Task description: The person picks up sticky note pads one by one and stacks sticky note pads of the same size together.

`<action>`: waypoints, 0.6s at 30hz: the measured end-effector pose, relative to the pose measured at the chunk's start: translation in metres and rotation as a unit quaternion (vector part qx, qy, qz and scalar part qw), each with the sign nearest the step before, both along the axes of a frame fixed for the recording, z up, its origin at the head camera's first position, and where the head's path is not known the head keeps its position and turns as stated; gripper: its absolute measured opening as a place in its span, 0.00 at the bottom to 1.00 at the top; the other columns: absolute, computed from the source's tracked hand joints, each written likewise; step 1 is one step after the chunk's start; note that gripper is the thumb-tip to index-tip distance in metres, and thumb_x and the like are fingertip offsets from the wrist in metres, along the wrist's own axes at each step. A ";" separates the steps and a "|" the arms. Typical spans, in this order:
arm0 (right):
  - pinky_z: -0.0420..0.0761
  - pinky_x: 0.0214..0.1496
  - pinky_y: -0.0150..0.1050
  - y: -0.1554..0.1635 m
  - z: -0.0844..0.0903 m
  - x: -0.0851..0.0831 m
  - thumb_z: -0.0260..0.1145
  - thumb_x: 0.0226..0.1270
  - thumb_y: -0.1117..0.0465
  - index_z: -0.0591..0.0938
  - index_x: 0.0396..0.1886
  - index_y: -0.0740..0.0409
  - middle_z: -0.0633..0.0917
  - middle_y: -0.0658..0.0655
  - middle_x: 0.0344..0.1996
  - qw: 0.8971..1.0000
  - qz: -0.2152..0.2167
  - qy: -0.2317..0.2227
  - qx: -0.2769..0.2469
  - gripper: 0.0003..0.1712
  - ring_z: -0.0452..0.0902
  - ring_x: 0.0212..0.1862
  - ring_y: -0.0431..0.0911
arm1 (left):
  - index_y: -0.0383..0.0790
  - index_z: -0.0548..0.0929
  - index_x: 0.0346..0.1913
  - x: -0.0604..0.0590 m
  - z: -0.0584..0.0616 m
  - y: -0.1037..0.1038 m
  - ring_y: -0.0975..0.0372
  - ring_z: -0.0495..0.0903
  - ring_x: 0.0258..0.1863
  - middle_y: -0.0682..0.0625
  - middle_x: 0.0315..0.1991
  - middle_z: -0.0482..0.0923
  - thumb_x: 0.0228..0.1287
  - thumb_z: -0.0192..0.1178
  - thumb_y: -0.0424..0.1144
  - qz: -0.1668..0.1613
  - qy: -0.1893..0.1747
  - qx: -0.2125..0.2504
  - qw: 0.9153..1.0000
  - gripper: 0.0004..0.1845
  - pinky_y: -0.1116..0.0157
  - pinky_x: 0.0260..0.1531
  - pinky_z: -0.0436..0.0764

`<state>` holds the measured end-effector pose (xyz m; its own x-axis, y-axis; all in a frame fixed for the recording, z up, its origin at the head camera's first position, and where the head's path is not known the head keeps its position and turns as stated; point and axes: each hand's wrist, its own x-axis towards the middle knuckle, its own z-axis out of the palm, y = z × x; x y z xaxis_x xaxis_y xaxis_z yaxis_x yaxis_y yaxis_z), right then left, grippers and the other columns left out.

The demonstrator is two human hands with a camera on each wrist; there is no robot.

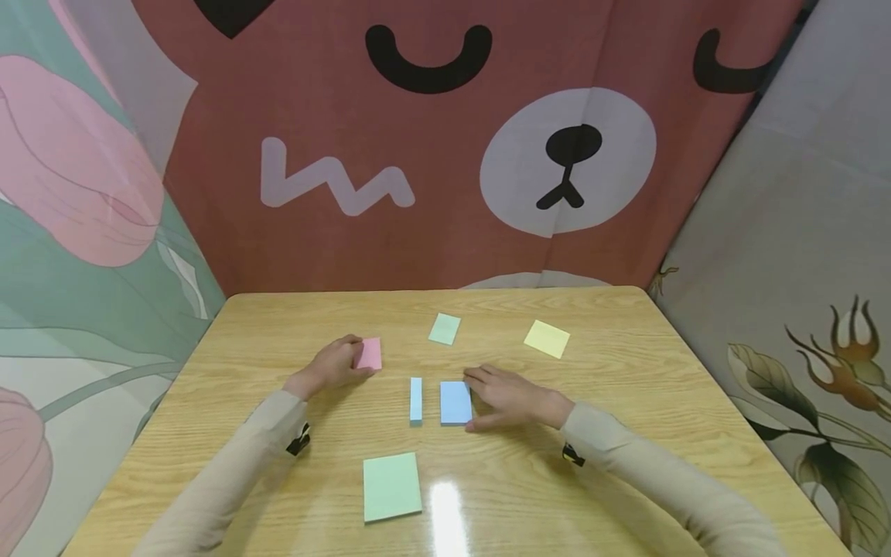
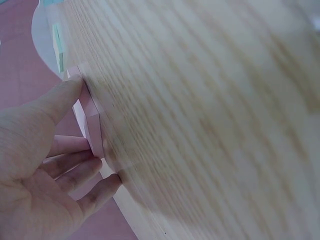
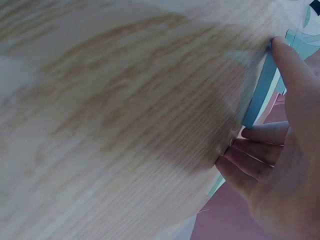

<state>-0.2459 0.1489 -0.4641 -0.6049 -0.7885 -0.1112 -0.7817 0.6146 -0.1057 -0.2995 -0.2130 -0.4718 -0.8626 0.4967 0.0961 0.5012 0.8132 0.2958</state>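
1. Left of centre in the head view, the left hand (image 1: 332, 366) pinches a pink pad (image 1: 372, 353); the left-wrist view shows the thumb at one end and the index and middle fingers at the other, with the remaining fingers bent near the bench (image 1: 529, 499).
2. The pink pad lies left of the middle of the frame, its left part covered by the hand.
3. Just right of centre, the right hand (image 1: 513, 398) holds a blue pad (image 1: 455, 403) between thumb and index finger, as the right-wrist view shows; its other fingers reach down to the wood, slightly apart.
4. The blue pad lies almost at mid-frame, a little below the centre, its right edge against the hand.
5. A narrow light-blue strip (image 1: 415, 400) stands just to the left of the blue pad, apart from it.
6. A small green pad (image 1: 445, 329) lies above them, turned slightly.
7. A yellow pad (image 1: 547, 339) lies upper right of the right hand, set at an angle.
8. A large green pad (image 1: 392, 487) lies at lower centre, beside a bright reflection (image 1: 448, 520).
9. Beige sleeves (image 1: 240, 472) enter from the lower left and lower right.
10. Behind the bench hangs a red cloth (image 1: 445, 251) with a bear's face.
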 end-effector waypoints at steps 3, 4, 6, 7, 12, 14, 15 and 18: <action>0.56 0.74 0.52 0.000 -0.002 0.000 0.59 0.67 0.32 0.64 0.71 0.73 0.63 0.70 0.71 1.000 0.004 0.002 0.003 0.53 0.56 0.73 0.62 | 0.37 0.75 0.26 0.000 0.000 0.000 0.40 0.77 0.53 0.27 0.58 0.73 0.63 0.69 0.45 0.005 -0.005 -0.003 1.000 0.18 0.48 0.51 0.79; 0.56 0.74 0.52 0.000 -0.002 -0.001 0.59 0.67 0.32 0.64 0.71 0.73 0.63 0.70 0.71 1.000 0.005 0.003 0.005 0.53 0.56 0.73 0.62 | 0.37 0.75 0.26 0.000 0.000 0.000 0.40 0.78 0.52 0.27 0.58 0.73 0.63 0.69 0.45 0.007 -0.006 -0.004 1.000 0.18 0.48 0.51 0.79; 0.55 0.74 0.52 0.000 -0.001 -0.001 0.59 0.67 0.32 0.64 0.71 0.73 0.63 0.70 0.72 1.000 0.003 -0.002 0.004 0.53 0.56 0.73 0.62 | 0.37 0.75 0.26 0.000 0.000 0.000 0.41 0.78 0.53 0.27 0.58 0.73 0.63 0.69 0.45 0.007 -0.006 -0.006 1.000 0.18 0.48 0.51 0.79; 0.55 0.74 0.52 0.000 -0.001 -0.001 0.59 0.67 0.32 0.64 0.71 0.74 0.63 0.70 0.72 1.000 0.001 -0.005 0.003 0.53 0.56 0.73 0.62 | 0.37 0.76 0.26 -0.001 0.000 0.000 0.41 0.78 0.52 0.27 0.58 0.73 0.63 0.69 0.45 0.005 -0.005 -0.006 1.000 0.18 0.48 0.51 0.79; 0.54 0.74 0.52 -0.001 0.000 -0.002 0.61 0.66 0.32 0.63 0.71 0.74 0.62 0.70 0.72 1.000 -0.007 -0.016 -0.004 0.54 0.56 0.73 0.62 | 0.37 0.76 0.26 -0.001 0.002 0.000 0.40 0.78 0.52 0.27 0.58 0.73 0.63 0.69 0.45 0.003 -0.001 -0.007 1.000 0.18 0.48 0.51 0.79; 0.53 0.75 0.51 0.000 -0.002 -0.002 0.61 0.66 0.32 0.63 0.71 0.74 0.62 0.70 0.72 1.000 -0.008 -0.014 -0.007 0.55 0.56 0.73 0.62 | 0.37 0.75 0.25 -0.001 0.002 0.000 0.40 0.78 0.52 0.27 0.58 0.73 0.63 0.69 0.45 0.005 -0.002 -0.009 1.000 0.18 0.48 0.50 0.79; 0.54 0.75 0.51 0.000 -0.003 -0.003 0.61 0.65 0.32 0.63 0.71 0.74 0.62 0.70 0.72 1.000 -0.008 -0.013 -0.008 0.55 0.56 0.73 0.62 | 0.38 0.75 0.25 -0.001 0.002 0.000 0.40 0.78 0.52 0.27 0.58 0.73 0.63 0.69 0.45 0.006 -0.004 -0.008 1.000 0.18 0.48 0.50 0.79; 0.53 0.75 0.51 0.000 -0.005 -0.003 0.61 0.65 0.32 0.63 0.71 0.74 0.62 0.70 0.72 1.000 -0.010 -0.017 -0.014 0.55 0.56 0.73 0.62 | 0.39 0.74 0.24 0.000 0.002 0.000 0.41 0.78 0.52 0.27 0.59 0.73 0.63 0.69 0.45 0.008 -0.013 -0.005 1.000 0.19 0.49 0.50 0.79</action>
